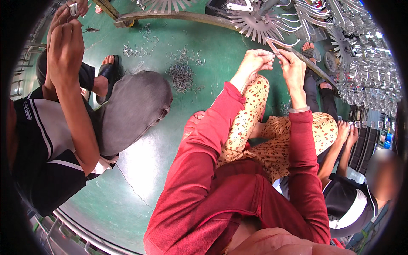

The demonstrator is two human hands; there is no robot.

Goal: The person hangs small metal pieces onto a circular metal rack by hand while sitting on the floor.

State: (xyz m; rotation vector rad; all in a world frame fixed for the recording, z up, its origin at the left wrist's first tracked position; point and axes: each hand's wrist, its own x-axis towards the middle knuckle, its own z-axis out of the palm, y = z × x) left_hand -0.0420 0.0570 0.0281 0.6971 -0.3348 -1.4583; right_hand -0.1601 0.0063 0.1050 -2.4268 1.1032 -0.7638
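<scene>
My right hand [292, 70] is raised in front of me, its thumb and fingers pinched at the lower end of a bent, shiny metal strip [282, 43]. Just beside it, my left hand [256, 63] is closed, thumb against fingertips, close to the strip's lower end. Whatever sits in those left fingertips is too small to make out. Both hands are above my knees in patterned trousers [257, 95]. Beyond them stands a round metal disc [255, 25] with many slots around its edge.
Small metal rings [182, 76] lie heaped and scattered on the green floor [140, 170]. A long bar [178, 16] crosses the far side. Rows of hanging metal parts [367, 80] fill the right. Co-workers sit on both sides; the left one's hands [66, 46] hold a small metal piece.
</scene>
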